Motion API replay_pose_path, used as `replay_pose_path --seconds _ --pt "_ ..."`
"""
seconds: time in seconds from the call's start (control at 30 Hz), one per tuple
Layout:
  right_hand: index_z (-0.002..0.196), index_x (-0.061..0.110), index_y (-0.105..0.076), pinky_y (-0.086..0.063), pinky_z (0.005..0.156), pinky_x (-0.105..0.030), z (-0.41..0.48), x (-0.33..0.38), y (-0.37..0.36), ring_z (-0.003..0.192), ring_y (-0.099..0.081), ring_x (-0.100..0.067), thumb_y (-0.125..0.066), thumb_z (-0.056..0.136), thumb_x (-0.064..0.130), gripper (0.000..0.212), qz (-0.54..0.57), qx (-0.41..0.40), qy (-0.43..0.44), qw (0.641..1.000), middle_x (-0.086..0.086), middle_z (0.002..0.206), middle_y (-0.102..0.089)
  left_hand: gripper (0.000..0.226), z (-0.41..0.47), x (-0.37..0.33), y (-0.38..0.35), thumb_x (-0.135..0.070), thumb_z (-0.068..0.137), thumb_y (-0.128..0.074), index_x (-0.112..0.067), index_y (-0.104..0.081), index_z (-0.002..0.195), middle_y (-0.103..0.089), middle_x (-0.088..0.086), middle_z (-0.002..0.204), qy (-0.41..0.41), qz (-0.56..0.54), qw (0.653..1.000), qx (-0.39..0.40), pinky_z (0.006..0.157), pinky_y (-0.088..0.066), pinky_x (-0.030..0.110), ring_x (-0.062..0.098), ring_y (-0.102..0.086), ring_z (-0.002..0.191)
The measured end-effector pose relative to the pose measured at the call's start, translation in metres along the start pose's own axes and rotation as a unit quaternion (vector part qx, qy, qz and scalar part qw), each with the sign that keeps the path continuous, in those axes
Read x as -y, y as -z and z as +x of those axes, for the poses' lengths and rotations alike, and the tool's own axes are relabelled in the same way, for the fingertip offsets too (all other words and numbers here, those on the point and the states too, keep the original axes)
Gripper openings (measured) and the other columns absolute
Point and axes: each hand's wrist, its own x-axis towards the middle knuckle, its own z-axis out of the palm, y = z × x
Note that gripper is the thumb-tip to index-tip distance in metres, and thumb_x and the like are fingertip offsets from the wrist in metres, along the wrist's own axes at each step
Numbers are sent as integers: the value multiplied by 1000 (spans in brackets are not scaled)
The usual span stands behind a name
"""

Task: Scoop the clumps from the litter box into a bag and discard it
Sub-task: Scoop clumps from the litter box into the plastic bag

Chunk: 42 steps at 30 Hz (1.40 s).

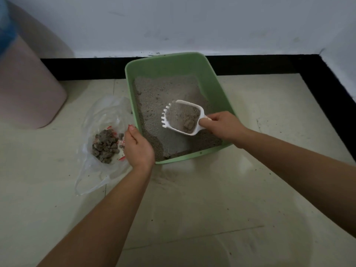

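Note:
A green litter box (169,62) stands on the floor, part-filled with grey litter (159,97). My right hand (223,127) grips the handle of a white toothed scoop (201,112) held over the litter; the scoop carries litter and a clump (188,125). Left of the box lies a clear plastic bag (100,112) with several dark clumps (106,146) inside. My left hand (137,147) is at the bag's right edge beside the box, fingers loosely curled; whether it holds the bag's rim cannot be made out.
A pink bin (28,89) with a blue liner (7,31) stands at the far left. A black skirting strip (269,63) and white wall run behind the box. Spilled litter dust (167,176) marks the pale tiled floor in front of the box.

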Motion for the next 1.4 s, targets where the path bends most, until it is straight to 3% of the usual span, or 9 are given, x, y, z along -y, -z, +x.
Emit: replay_pose_path --seconds 0.1,0.2,0.33,0.47,0.6,0.9,1.1,1.23,1.4 --pt "87 16 -77 -39 63 -30 -4 -3 5 66 -48 -16 -63 84 47 35 46 -9 -14 999 -3 72 -59 49 1 1 -1 -36 106 -26 -6 -57 129 -61 16 124 -7 2 1000 0 90 -37 33 32 -54 116" --pt "86 8 -74 -36 60 -30 -7 -2 7 64 -46 -17 -65 83 47 40 5 5 -16 1000 -5 70 -55 47 0 0 0 -34 107 -26 -3 -57 125 -62 19 120 -15 13 1000 -2 79 -32 30 33 -55 111" --pt "86 1 -70 -35 62 -30 -8 1 10 64 -44 -16 -62 87 44 44 34 -22 -2 999 -5 69 -53 48 0 0 -1 -34 107 -26 -2 -57 124 -62 20 119 -17 17 1000 1 80 -35 32 34 -55 109" --pt "71 9 -66 -31 53 -27 -14 -2 6 50 -37 -11 -62 86 44 39 -24 -10 2 1000 4 57 -47 49 2 4 -1 -36 106 -26 -3 -57 123 -62 20 117 -21 20 1000 -1 85 -39 37 35 -56 108" --pt "96 11 -73 -39 59 -29 -16 0 7 62 -48 -13 -63 88 50 41 24 20 8 999 0 69 -56 49 4 5 -1 -36 106 -26 -1 -57 123 -62 20 118 -22 23 999 2 87 -40 39 36 -56 109" --pt "102 27 -76 -35 51 -19 -19 2 7 50 -43 -3 -67 87 48 27 -31 29 18 999 10 59 -50 49 4 5 -2 -35 106 -26 -2 -57 124 -62 21 119 -25 30 999 -5 90 -40 40 36 -55 110" --pt "106 27 -76 -34 50 -20 -18 1 7 48 -41 -3 -66 88 48 29 -50 25 33 998 10 56 -48 49 4 4 -2 -35 106 -26 -1 -57 124 -62 20 118 -28 27 999 -4 88 -40 38 36 -55 109" --pt "111 29 -74 -34 46 -14 -18 -2 9 46 -44 0 -65 89 47 29 -74 20 49 996 11 55 -50 52 6 7 -2 -36 106 -26 1 -57 125 -62 21 122 -33 29 999 1 96 -42 42 37 -55 114" --pt "114 27 -73 -37 53 -23 -16 -4 12 54 -46 -7 -65 89 46 32 -89 14 53 994 7 59 -52 56 6 6 -2 -39 105 -25 3 -57 124 -61 22 124 -35 46 998 9 99 -42 48 38 -54 117"
